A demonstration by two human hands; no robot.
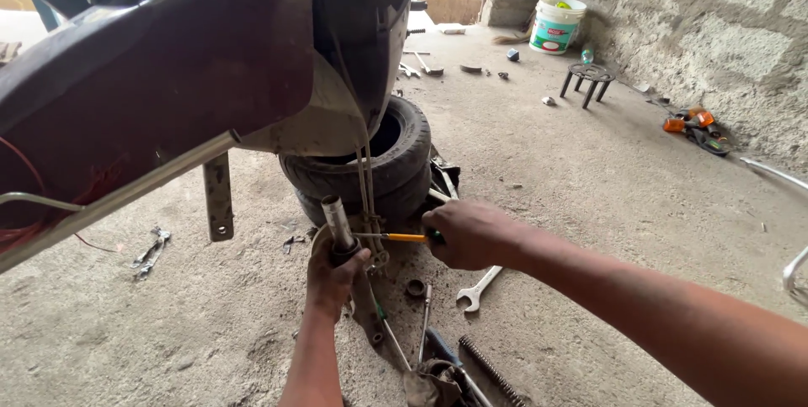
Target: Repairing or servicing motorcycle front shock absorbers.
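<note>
My left hand grips the lower end of a metal fork tube that stands nearly upright in front of two stacked tyres. My right hand holds a screwdriver with a yellow shaft collar, its tip pointing left at the cables beside the tube. A dark scooter body rests on the tyres and fills the upper left. Thin cables hang down from it to the tube.
On the concrete floor lie an open-end spanner, a coil spring, a small ring and more tools near my wrist. A white bucket, a black metal stand and orange lamps sit by the block wall.
</note>
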